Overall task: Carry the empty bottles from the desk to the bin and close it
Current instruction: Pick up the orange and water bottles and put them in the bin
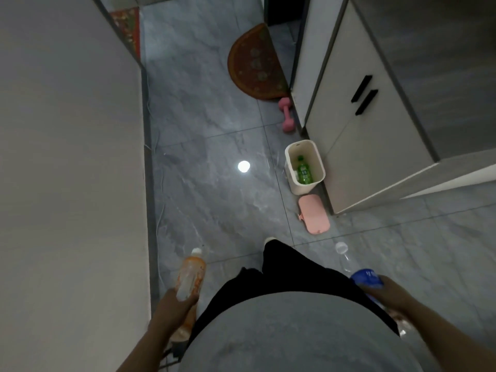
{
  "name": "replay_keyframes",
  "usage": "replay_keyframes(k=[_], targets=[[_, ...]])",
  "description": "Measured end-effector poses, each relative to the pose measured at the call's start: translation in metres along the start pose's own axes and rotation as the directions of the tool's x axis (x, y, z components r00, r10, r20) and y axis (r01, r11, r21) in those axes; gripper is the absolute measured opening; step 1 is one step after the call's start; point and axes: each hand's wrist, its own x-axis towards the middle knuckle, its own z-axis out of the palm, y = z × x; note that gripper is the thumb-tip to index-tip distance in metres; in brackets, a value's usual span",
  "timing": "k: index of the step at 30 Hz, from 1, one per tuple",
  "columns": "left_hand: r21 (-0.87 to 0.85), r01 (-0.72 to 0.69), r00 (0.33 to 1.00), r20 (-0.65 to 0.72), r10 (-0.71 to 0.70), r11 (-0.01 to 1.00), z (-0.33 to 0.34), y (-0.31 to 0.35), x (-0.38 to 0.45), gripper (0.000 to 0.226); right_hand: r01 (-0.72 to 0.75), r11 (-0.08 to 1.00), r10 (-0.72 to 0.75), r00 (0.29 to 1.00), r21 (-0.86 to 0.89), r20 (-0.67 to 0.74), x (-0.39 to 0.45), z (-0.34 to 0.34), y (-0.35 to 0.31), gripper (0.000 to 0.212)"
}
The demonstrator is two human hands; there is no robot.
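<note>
My left hand (pixel 174 307) grips an orange-labelled bottle (pixel 191 275) with a white cap, pointing forward over the floor. My right hand (pixel 389 294) holds a clear bottle (pixel 349 260) with a blue label and a pale cap. Ahead on the right, a white bin (pixel 295 183) stands open on the floor beside a cabinet, with a green bottle (pixel 304 170) lying inside it. The bin's pink lid (pixel 314 217) lies flat on the floor just in front of the bin.
A white wall (pixel 69 170) runs along the left with a thin cable at its foot. A white cabinet (pixel 370 135) with black handles stands to the right. A pink dumbbell (pixel 286 114) and a brown half-round mat (pixel 255 65) lie farther ahead on the grey tile floor.
</note>
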Motion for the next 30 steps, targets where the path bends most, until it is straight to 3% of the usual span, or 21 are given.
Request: replay_keyframes(k=[3,6,12,17,21,26,30], targets=[[0.019,0.046,0.999,0.003,-0.046,0.999,-0.016,0.014,0.017,0.052,0.036,0.999,-0.037,0.999,0.040,0.008,0.011,-0.022,-0.071,0.062],[0.041,0.075,0.996,0.034,-0.076,0.996,-0.041,0.025,0.036,0.054,0.072,0.996,-0.072,0.997,0.044,-0.007,0.023,-0.033,-0.124,0.062],[0.120,0.094,0.993,0.052,-0.101,0.988,-0.111,0.066,0.111,0.060,0.058,0.993,-0.060,0.998,0.100,0.011,0.033,-0.021,-0.206,0.032],[0.286,-0.040,0.997,0.080,0.018,0.957,-0.188,0.135,0.184,0.059,-0.094,0.976,0.088,0.995,0.194,0.040,0.027,0.011,-0.234,0.032],[0.397,-0.176,0.984,0.104,0.147,0.901,-0.231,0.205,0.232,0.063,-0.266,0.925,0.256,0.964,0.270,0.072,0.018,0.044,-0.229,0.055],[0.493,-0.339,0.941,0.197,0.276,0.802,-0.238,0.294,0.262,0.059,-0.391,0.835,0.369,0.920,0.388,0.132,0.015,0.074,-0.235,0.065],[0.556,-0.427,0.903,0.295,0.311,0.714,-0.221,0.359,0.278,0.058,-0.412,0.807,0.379,0.911,0.423,0.164,0.034,0.073,-0.251,0.070]])
